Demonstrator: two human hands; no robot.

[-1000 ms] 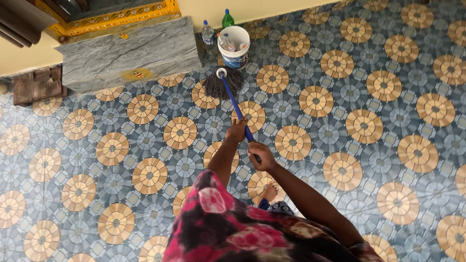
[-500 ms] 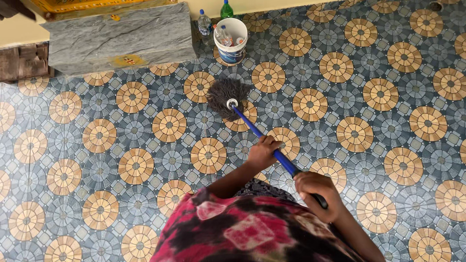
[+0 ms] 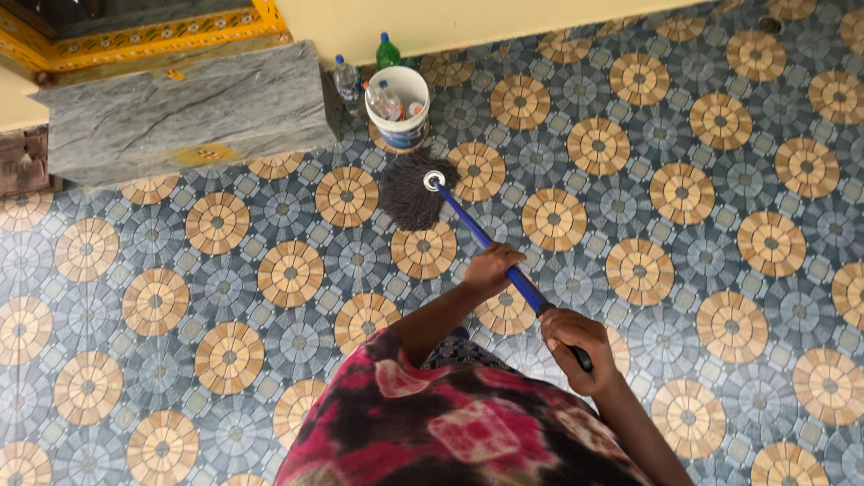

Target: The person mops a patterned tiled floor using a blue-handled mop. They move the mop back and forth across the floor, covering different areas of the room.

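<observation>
My right hand is clenched around the black grip at the near end of the mop handle, knuckles up, at about five o'clock in my view. My left hand is wrapped around the blue shaft further along, just up toward eleven o'clock from the right one, with a short stretch of handle showing between the two. From the left hand the blue handle runs on toward eleven o'clock and ends in a white collar on the dark grey mop head, whose strands lie spread flat on the patterned tile floor. Just beyond the mop head, at twelve o'clock from it, stands a white bucket with bottles inside. A clear bottle and a green bottle stand beside the bucket against the wall. At ten o'clock lies a grey stone step. My red and black patterned garment fills the bottom edge.
</observation>
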